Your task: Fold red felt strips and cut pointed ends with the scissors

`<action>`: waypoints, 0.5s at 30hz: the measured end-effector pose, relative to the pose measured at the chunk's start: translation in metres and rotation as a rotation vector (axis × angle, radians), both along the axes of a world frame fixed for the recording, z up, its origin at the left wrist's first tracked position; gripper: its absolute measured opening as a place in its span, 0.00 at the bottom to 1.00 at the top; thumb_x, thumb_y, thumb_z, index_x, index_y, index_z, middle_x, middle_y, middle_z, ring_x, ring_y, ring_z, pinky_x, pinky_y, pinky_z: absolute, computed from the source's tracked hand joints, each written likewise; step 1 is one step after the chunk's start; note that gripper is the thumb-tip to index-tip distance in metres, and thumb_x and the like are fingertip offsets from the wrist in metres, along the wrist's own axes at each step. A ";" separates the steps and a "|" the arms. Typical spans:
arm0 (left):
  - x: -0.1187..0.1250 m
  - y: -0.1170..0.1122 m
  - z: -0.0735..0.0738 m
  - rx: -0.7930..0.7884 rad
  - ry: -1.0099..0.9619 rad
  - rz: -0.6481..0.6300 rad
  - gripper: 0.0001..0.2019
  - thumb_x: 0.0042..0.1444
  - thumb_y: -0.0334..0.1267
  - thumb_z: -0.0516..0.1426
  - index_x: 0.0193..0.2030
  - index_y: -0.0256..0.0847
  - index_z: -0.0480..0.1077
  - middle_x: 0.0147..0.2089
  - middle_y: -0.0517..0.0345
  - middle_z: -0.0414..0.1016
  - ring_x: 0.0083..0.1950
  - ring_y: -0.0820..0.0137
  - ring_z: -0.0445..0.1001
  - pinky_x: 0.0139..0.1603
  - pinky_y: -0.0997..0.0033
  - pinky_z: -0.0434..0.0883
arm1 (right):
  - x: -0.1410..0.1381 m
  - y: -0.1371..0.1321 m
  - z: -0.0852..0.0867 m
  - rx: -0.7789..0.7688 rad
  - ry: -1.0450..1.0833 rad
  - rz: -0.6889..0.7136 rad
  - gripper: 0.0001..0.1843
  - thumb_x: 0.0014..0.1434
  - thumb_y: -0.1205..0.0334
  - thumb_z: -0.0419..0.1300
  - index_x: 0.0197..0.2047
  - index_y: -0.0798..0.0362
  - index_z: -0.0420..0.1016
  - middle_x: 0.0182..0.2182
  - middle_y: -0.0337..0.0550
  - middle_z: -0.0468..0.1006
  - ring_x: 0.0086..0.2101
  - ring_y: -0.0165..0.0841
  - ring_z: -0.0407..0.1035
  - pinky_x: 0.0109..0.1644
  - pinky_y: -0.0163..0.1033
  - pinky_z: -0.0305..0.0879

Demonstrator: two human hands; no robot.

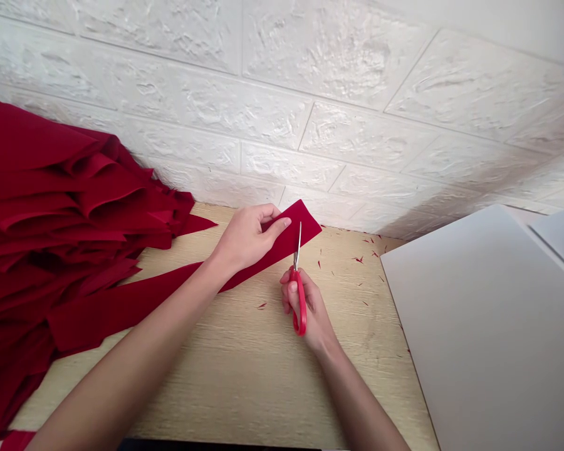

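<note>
Presently, the left hand (249, 237) pinches a long, flat, dark-red fabric strip (150, 294) extending from centre toward eight o'clock; the right hand (313, 307) is closed around red-handled metal scissors (297, 275) pointing to twelve o'clock.

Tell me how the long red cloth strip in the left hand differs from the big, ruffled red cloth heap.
The long red cloth strip is narrow and mostly flat; the big, ruffled red cloth heap is bulky, with many layers. The left hand grips the strip; the heap lies unheld. Both are deep red.
</note>
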State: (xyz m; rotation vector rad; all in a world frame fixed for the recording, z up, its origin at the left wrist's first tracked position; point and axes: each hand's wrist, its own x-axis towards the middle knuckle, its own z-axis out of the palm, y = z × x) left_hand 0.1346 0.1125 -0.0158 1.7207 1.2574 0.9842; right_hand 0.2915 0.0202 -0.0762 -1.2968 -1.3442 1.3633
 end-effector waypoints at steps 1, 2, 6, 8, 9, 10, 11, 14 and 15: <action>0.000 0.000 0.000 0.007 -0.003 -0.003 0.16 0.62 0.44 0.56 0.25 0.39 0.63 0.23 0.65 0.62 0.26 0.76 0.57 0.28 0.72 0.55 | 0.000 0.000 0.000 -0.004 -0.001 -0.003 0.29 0.61 0.29 0.55 0.37 0.50 0.64 0.23 0.31 0.60 0.24 0.28 0.56 0.28 0.36 0.54; 0.000 0.000 0.000 0.013 -0.007 -0.005 0.16 0.62 0.44 0.56 0.25 0.39 0.63 0.24 0.65 0.62 0.26 0.76 0.57 0.28 0.72 0.55 | 0.000 0.001 -0.001 -0.010 -0.002 -0.007 0.29 0.60 0.29 0.56 0.36 0.50 0.64 0.23 0.31 0.60 0.23 0.28 0.56 0.27 0.36 0.53; 0.000 0.000 -0.001 0.007 -0.003 -0.011 0.16 0.62 0.45 0.56 0.26 0.39 0.63 0.24 0.65 0.62 0.27 0.76 0.57 0.29 0.72 0.55 | 0.000 0.002 -0.006 -0.037 0.025 -0.012 0.29 0.59 0.29 0.58 0.34 0.50 0.63 0.22 0.31 0.60 0.22 0.27 0.55 0.25 0.35 0.51; 0.000 0.000 -0.001 -0.001 0.005 0.000 0.16 0.62 0.45 0.56 0.26 0.39 0.64 0.24 0.65 0.62 0.27 0.76 0.56 0.28 0.72 0.54 | -0.001 0.003 -0.008 -0.047 0.050 -0.012 0.29 0.59 0.30 0.59 0.33 0.50 0.63 0.21 0.30 0.59 0.21 0.25 0.53 0.24 0.34 0.50; -0.001 0.000 -0.001 -0.004 0.009 0.010 0.16 0.62 0.45 0.56 0.26 0.39 0.65 0.24 0.65 0.62 0.27 0.76 0.56 0.28 0.72 0.54 | -0.001 0.003 -0.010 -0.053 0.060 -0.014 0.28 0.59 0.31 0.60 0.32 0.50 0.63 0.20 0.30 0.59 0.20 0.25 0.53 0.23 0.34 0.49; -0.001 0.000 0.000 -0.007 0.013 0.019 0.16 0.62 0.45 0.56 0.27 0.39 0.65 0.24 0.65 0.62 0.26 0.76 0.56 0.27 0.72 0.54 | -0.001 0.002 -0.011 -0.058 0.066 -0.016 0.28 0.59 0.31 0.60 0.32 0.50 0.63 0.20 0.30 0.60 0.20 0.25 0.52 0.23 0.34 0.49; -0.001 0.000 0.000 -0.010 0.018 0.027 0.15 0.62 0.45 0.56 0.27 0.39 0.66 0.24 0.65 0.62 0.26 0.76 0.55 0.27 0.71 0.53 | -0.001 0.002 -0.011 -0.063 0.070 -0.017 0.28 0.59 0.32 0.60 0.31 0.50 0.63 0.20 0.30 0.60 0.19 0.24 0.53 0.22 0.34 0.49; -0.002 0.001 0.001 -0.012 0.031 0.035 0.15 0.61 0.45 0.56 0.27 0.39 0.67 0.23 0.65 0.62 0.26 0.76 0.56 0.27 0.71 0.54 | -0.002 0.001 -0.011 -0.071 0.060 -0.025 0.29 0.59 0.31 0.60 0.31 0.50 0.63 0.19 0.30 0.61 0.18 0.25 0.55 0.22 0.34 0.51; -0.002 0.001 0.001 -0.011 0.031 0.033 0.15 0.61 0.45 0.56 0.27 0.39 0.67 0.23 0.65 0.63 0.26 0.76 0.56 0.27 0.71 0.54 | -0.002 0.001 -0.010 -0.071 0.053 -0.030 0.29 0.58 0.30 0.59 0.31 0.50 0.63 0.19 0.30 0.61 0.18 0.25 0.55 0.22 0.34 0.51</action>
